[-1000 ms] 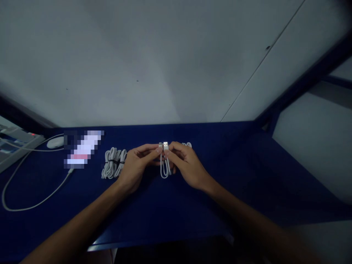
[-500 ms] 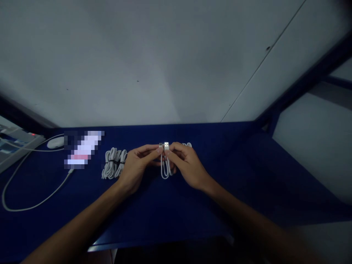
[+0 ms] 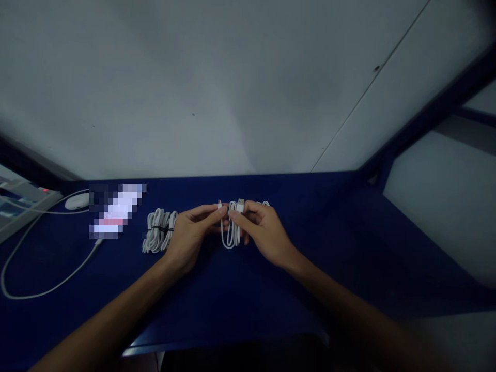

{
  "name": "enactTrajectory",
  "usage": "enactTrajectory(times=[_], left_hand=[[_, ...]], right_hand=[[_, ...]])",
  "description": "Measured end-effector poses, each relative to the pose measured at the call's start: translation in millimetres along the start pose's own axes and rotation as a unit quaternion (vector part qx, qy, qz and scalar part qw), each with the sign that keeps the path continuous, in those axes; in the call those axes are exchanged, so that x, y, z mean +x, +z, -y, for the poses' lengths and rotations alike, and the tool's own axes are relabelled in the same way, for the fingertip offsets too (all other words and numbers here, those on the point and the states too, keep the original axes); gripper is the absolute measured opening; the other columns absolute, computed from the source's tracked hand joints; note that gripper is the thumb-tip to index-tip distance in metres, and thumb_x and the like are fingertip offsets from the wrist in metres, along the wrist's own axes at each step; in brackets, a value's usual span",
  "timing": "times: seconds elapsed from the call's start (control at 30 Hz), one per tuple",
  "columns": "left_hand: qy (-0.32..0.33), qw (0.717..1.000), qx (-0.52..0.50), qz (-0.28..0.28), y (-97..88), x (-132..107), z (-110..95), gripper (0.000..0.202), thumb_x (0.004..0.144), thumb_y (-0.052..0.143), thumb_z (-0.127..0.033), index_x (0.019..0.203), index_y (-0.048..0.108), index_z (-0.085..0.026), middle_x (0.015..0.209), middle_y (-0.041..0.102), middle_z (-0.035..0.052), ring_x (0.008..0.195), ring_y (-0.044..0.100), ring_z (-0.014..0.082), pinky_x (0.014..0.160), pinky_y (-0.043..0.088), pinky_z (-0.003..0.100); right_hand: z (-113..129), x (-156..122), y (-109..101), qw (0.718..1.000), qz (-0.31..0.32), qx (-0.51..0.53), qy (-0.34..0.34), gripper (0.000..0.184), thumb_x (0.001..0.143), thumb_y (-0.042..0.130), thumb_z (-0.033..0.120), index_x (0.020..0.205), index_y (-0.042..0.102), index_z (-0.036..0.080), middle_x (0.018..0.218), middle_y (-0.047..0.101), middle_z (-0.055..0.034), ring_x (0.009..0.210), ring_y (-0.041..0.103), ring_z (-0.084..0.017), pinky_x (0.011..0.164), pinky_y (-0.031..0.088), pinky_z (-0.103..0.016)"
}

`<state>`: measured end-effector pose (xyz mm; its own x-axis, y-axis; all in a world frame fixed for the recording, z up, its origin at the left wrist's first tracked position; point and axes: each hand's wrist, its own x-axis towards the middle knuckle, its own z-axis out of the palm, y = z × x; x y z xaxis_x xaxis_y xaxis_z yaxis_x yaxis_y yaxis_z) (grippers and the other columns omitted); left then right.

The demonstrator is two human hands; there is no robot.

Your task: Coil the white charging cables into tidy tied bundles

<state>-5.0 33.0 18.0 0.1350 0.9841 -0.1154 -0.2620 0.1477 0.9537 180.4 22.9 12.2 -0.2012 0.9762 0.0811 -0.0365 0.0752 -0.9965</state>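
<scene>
Between my two hands is a white USB cable, folded into several upright loops. My left hand is closed, pinching the cable's small plug end between thumb and fingers. My right hand is closed on the looped part, with the wide USB plug sticking up beside its fingers. Beside my left hand lie bundled white cables with black ties, partly hidden by that hand. More white cable shows just behind my right hand; most of it is hidden.
On the left of the blue table lies a phone with a blurred-out bright screen, a white cable plugged into it. Near it are a white mouse-like object and a white power strip. A pale wall panel rises behind.
The cable's two ends have moved apart: the small plug went left with my left fingers, the USB plug slightly right. More of the loops now shows between my hands.
</scene>
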Motion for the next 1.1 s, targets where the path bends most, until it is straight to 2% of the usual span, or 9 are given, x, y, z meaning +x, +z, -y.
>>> enactTrajectory(times=[0.2, 0.33, 0.43, 0.53, 0.7, 0.8, 0.93, 1.1], left_hand=[[-0.008, 1.0, 0.006, -0.005, 3.1, -3, -4, 0.028, 0.087, 0.089, -0.039, 0.107, 0.088, -0.019, 0.101, 0.082, 0.0094, 0.091, 0.073, 0.0197, 0.089, 0.061, 0.034], [-0.004, 1.0, 0.008, 0.024, 3.4, -4, -5, 0.029, 0.093, 0.083, -0.041, 0.114, 0.087, -0.02, 0.099, 0.081, 0.0084, 0.093, 0.073, 0.0196, 0.096, 0.058, 0.034], [-0.007, 0.999, -0.003, 0.033, 2.9, -3, -4, 0.029, 0.095, 0.081, -0.041, 0.115, 0.087, -0.021, 0.096, 0.08, 0.0075, 0.093, 0.073, 0.0202, 0.098, 0.056, 0.036], [-0.007, 0.999, -0.016, 0.045, 2.9, -2, -2, 0.028, 0.096, 0.08, -0.039, 0.115, 0.086, -0.02, 0.103, 0.081, 0.0087, 0.099, 0.073, 0.022, 0.1, 0.056, 0.038], [-0.013, 0.999, -0.024, 0.04, 3.3, -2, 0, 0.03, 0.096, 0.08, -0.04, 0.115, 0.085, -0.017, 0.109, 0.081, 0.0129, 0.105, 0.074, 0.0275, 0.1, 0.058, 0.045], [-0.021, 0.999, -0.021, 0.031, 1.7, -1, 0, 0.03, 0.096, 0.08, -0.04, 0.114, 0.085, -0.016, 0.112, 0.081, 0.0141, 0.106, 0.074, 0.028, 0.099, 0.058, 0.045], [-0.03, 0.999, -0.028, 0.027, -2.6, 2, 1, 0.031, 0.097, 0.078, -0.041, 0.115, 0.085, -0.016, 0.116, 0.08, 0.0149, 0.11, 0.072, 0.0288, 0.099, 0.058, 0.044], [-0.03, 0.998, -0.049, 0.018, -4.3, 3, 2, 0.03, 0.098, 0.077, -0.04, 0.115, 0.085, -0.017, 0.119, 0.079, 0.0148, 0.113, 0.071, 0.029, 0.098, 0.058, 0.044]], right_hand=[[1, -2, -1, 0.992, -0.05, -0.109, -0.043, 0.035, 0.105, 0.063, 0.052, 0.086, 0.068, 0.023, 0.088, 0.063, -0.0022, 0.068, 0.062, -0.016, 0.058, 0.053, -0.032], [3, -3, -1, 0.992, -0.048, -0.106, -0.039, 0.041, 0.109, 0.055, 0.052, 0.085, 0.068, 0.022, 0.089, 0.064, -0.0028, 0.068, 0.062, -0.015, 0.062, 0.054, -0.032], [0, -1, -1, 0.998, -0.034, -0.052, -0.019, 0.039, 0.109, 0.056, 0.053, 0.09, 0.069, 0.023, 0.083, 0.065, -0.002, 0.064, 0.062, -0.015, 0.057, 0.052, -0.03], [-3, 2, -1, 0.999, -0.007, 0.039, 0.018, 0.035, 0.106, 0.059, 0.053, 0.091, 0.067, 0.022, 0.077, 0.065, -0.0015, 0.065, 0.064, -0.016, 0.052, 0.049, -0.028], [-1, 4, -1, 0.981, 0.034, 0.176, 0.079, 0.039, 0.106, 0.056, 0.055, 0.094, 0.071, 0.02, 0.075, 0.066, -0.0042, 0.068, 0.064, -0.018, 0.05, 0.045, -0.026], [3, 3, -1, 0.966, 0.048, 0.237, 0.095, 0.041, 0.107, 0.05, 0.05, 0.095, 0.076, 0.02, 0.082, 0.07, -0.0078, 0.074, 0.064, -0.019, 0.054, 0.046, -0.027], [8, 3, -3, 0.955, 0.052, 0.273, 0.1, 0.034, 0.106, 0.054, 0.04, 0.093, 0.079, 0.021, 0.097, 0.074, -0.0109, 0.082, 0.066, -0.021, 0.059, 0.05, -0.03], [10, 2, -3, 0.951, 0.063, 0.287, 0.099, 0.026, 0.106, 0.063, 0.039, 0.103, 0.081, 0.021, 0.096, 0.074, -0.0091, 0.085, 0.069, -0.021, 0.069, 0.055, -0.034]])
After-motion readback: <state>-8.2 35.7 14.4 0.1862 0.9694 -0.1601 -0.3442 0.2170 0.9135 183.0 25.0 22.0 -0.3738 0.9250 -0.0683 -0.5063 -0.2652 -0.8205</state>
